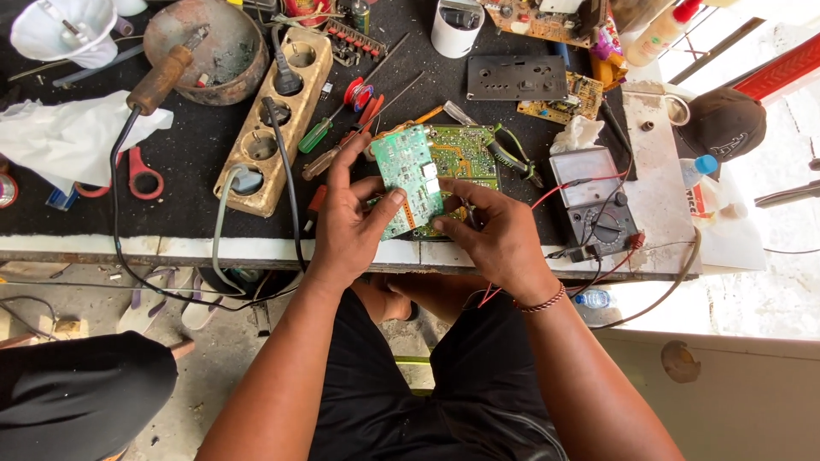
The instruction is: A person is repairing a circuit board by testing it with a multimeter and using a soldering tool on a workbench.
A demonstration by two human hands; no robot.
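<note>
Your left hand has its fingers clamped on the small green circuit board: the thumb presses across the board's face near its lower half while the other fingers reach up behind its left edge. Your right hand closes its fingers on the same board from the right, thumb and fingertips pinching its lower right corner. The board is tilted up toward you, held just above the front edge of the surface.

Directly behind it lies a larger green circuit board, flat on the dark mat, partly covered by the one you hold. Just right of that rest green-handled pliers, and further right a grey multimeter with red and black leads trailing over the edge. To the left of your hands lie a green screwdriver and an orange-handled one, then a beige power strip with a black plug in it. A soldering iron with a wooden handle leans on a rusty round dish at the far left. A black cap sits at the right end.
</note>
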